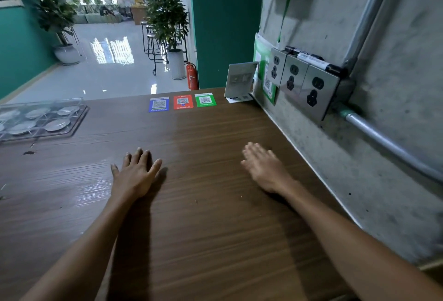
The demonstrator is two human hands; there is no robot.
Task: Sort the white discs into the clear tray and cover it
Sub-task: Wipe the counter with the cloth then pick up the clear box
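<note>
Forearms: both bare, reaching from the bottom edge out over the wooden counter [203,217].
Left hand [136,175]: palm down, flat on the counter, fingers straight and slightly spread, thumb out to the side, holding nothing.
Right hand [263,169]: palm down, low over the counter near the wall side, slightly blurred; fingers straight and close together, holding nothing; contact with the wood cannot be told.
Clear tray [79,118]: far left of the counter, well apart from both hands, partly cut by the frame edge.
Tray cover: a clear layer seems to sit over the tray, hard to tell whether it is fully seated.
White discs [57,124]: lying flat in the tray's compartments, one per cell, at least six visible in two rows.
Dark smudge [29,153]: on the wood just in front of the tray.
QR cards: blue card [159,104], red card [183,102], green card [205,100] flat in a row at the far counter edge.
Small stand sign [241,80]: upright at the far right corner, beside the wall.
Wall outlets [302,82]: three metal-faced sockets in a row on the concrete wall at right.
Marker [311,60]: resting on top of the outlet box.
Conduit [388,142]: metal pipe running from the outlet box along the wall.
Background: red fire extinguisher [192,76] on the floor past the counter, potted plants [167,25] and stools further off.
</note>
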